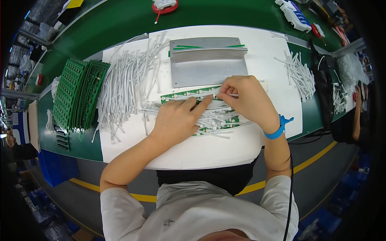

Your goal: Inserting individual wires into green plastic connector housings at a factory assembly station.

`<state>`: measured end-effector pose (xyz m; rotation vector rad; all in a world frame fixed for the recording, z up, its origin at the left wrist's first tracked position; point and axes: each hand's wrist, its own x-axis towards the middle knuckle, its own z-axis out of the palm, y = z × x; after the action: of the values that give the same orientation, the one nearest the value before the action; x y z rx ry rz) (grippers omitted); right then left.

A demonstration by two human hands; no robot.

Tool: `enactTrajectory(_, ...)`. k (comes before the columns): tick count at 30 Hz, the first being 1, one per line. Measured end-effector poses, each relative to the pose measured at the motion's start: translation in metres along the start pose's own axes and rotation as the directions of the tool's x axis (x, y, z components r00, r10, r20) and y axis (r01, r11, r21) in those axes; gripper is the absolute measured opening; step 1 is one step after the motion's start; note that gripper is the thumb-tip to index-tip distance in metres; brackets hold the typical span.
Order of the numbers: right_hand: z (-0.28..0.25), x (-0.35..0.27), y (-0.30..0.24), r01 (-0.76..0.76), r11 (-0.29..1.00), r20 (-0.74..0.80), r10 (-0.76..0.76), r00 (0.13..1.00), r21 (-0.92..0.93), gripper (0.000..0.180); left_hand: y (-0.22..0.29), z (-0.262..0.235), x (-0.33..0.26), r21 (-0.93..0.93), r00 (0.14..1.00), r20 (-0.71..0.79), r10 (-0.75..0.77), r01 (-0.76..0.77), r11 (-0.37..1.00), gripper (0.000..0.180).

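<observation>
**Seating a lead at the far edge of the board**

My right grip [250, 98] is pinched, thumb against forefinger, on what looks like the end of a thin white lead [232, 95]. My left grip [175, 120] is loose: its fingers lie spread over the work, the forefinger reaching in just beside the pinch, and I see nothing clasped in it (the palm side is hidden from me).

The green circuit board [171, 97] lies on the white sheet [181, 156] over the desk [90, 150], between me and the grey metal plate [209, 72]. A tangle of white leads [215, 116] covers much of it, so I can't count what is joined.

I judge the step in hand to be fitting a lead to a small connector along the far row, with the left forefinger steadying the spot. The next move, I think, calls for lining the tip up squarely and a short, straight push, without dragging neighbouring leads. After that, a fresh lead could come from the long pile [128, 76] on my left, near the stack of green boards [72, 94].
</observation>
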<state>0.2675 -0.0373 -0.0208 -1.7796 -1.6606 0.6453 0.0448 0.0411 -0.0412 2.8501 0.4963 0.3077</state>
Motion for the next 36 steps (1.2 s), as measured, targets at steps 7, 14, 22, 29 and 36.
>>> enactTrajectory(7, -0.010, 0.001, -0.005, -0.107, 0.994, 0.022, 0.108, 0.994, -0.019, 0.011, -0.001, 0.001, 0.000, -0.011, 1.000, 0.009, -0.010, 0.010, 1.000, 0.083)
enactTrajectory(14, -0.006, -0.002, 0.003, -0.028, 0.998, 0.082, 0.023, 0.996, 0.057, 0.007, -0.002, 0.000, 0.000, -0.006, 1.000, -0.005, -0.002, 0.002, 1.000, 0.084)
enactTrajectory(22, 0.006, 0.000, -0.001, -0.057, 0.992, -0.011, 0.056, 0.998, -0.113, 0.009, -0.003, 0.001, -0.001, -0.015, 1.000, 0.001, -0.015, 0.015, 1.000, 0.084)
enactTrajectory(29, 0.008, 0.000, -0.002, -0.071, 0.988, -0.021, 0.068, 0.997, -0.136, 0.009, -0.001, -0.001, 0.000, -0.016, 1.000, 0.011, -0.020, 0.020, 1.000, 0.084)
enactTrajectory(36, 0.002, 0.002, 0.002, -0.073, 0.995, 0.035, 0.075, 0.997, -0.066, 0.007, -0.003, 0.001, -0.001, -0.025, 1.000, -0.007, -0.006, 0.006, 1.000, 0.084)
